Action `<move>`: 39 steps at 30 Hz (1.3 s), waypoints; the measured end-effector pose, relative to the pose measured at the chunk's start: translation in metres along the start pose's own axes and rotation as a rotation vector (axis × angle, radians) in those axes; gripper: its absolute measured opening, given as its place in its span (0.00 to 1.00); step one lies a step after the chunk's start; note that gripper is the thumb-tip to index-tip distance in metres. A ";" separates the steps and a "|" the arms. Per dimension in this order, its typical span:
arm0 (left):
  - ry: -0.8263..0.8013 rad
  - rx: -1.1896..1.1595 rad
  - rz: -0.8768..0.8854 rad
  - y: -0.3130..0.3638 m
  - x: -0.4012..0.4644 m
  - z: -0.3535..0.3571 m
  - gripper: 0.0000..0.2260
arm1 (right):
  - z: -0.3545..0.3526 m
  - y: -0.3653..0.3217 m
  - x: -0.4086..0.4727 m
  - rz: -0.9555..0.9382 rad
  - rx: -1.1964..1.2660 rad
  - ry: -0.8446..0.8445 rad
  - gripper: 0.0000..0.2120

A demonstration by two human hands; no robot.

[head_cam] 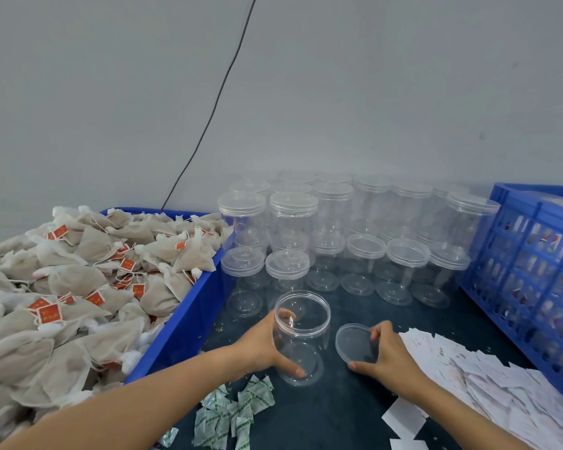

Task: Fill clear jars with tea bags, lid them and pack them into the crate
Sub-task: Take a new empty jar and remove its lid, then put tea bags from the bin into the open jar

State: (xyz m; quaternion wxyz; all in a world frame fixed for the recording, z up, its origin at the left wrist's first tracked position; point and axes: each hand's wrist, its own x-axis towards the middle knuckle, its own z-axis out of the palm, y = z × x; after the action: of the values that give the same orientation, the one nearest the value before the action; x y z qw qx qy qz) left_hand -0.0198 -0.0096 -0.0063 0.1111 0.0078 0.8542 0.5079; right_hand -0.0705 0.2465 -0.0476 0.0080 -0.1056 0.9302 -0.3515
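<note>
Green-printed sachets [231,414] are lying nearest, while an open, round, clear plastic jar [301,336] is being gripped by the left hand [267,344] and its flat clear lid [355,342] is being pinched by the right hand [387,352].

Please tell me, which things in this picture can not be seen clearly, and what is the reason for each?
- Blue crate, head view: cut off by the right edge; its contents show only blurred through the lattice wall.
- Red tags on the tea bags: print too small to read.
- White paper slips: print too faint to read.
- Rear stacked jars: hidden behind front jars, so their number is unclear.
- Left hand fingers: seen only distorted through the open jar.
</note>
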 end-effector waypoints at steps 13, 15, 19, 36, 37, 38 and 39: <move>0.200 0.410 0.171 0.045 -0.028 -0.076 0.18 | -0.050 -0.104 0.011 -0.129 0.402 0.037 0.14; 0.353 0.425 0.233 0.044 -0.035 -0.097 0.17 | -0.051 -0.132 0.010 -0.149 0.510 0.062 0.13; 0.729 0.677 0.205 0.029 -0.041 -0.140 0.09 | -0.036 -0.173 0.002 -0.148 0.634 -0.006 0.11; 0.736 0.727 0.004 -0.012 -0.044 -0.180 0.04 | 0.040 -0.221 -0.005 -0.143 0.760 0.010 0.10; 0.775 0.744 0.022 -0.010 -0.045 -0.178 0.04 | 0.042 -0.222 -0.004 -0.138 0.784 0.001 0.10; 0.813 0.753 0.049 -0.007 -0.046 -0.176 0.04 | 0.044 -0.223 -0.003 -0.126 0.822 -0.014 0.10; 0.848 0.749 0.086 -0.004 -0.046 -0.175 0.04 | 0.047 -0.224 -0.003 -0.110 0.868 -0.038 0.10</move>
State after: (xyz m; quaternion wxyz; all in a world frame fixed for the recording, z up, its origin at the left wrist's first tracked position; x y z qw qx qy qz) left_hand -0.0089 -0.1683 0.0793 -0.2727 -0.1230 0.9449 0.1331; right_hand -0.0208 0.0528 0.0644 0.0500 -0.1481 0.6888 -0.7079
